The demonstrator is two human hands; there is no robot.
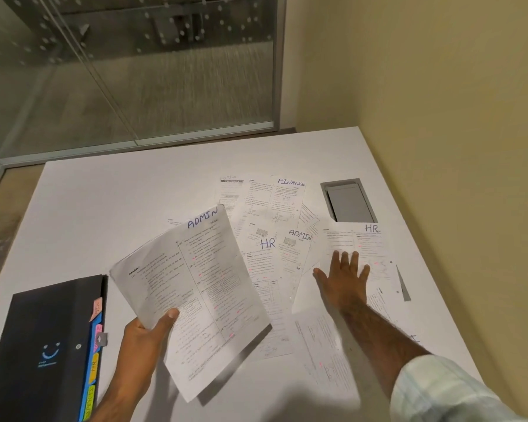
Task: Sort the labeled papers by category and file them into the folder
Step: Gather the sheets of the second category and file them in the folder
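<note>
My left hand (148, 333) pinches the lower left edge of a printed sheet marked ADMIN (195, 287), held tilted above the table. My right hand (343, 280) lies flat with spread fingers on a sheet marked HR (369, 242) at the right. Between them lie overlapping sheets: another HR sheet (262, 263), a second ADMIN sheet (296, 254) and a FINANCE sheet (287, 199) farther back. A black folder (43, 351) with coloured index tabs (93, 370) on its right edge lies shut at the near left.
The white table (119, 202) ends at a yellow wall on the right and a glass partition behind. A grey cable hatch (349, 201) is set into the table behind the right HR sheet. More unlabelled sheets (323, 354) lie under my right forearm.
</note>
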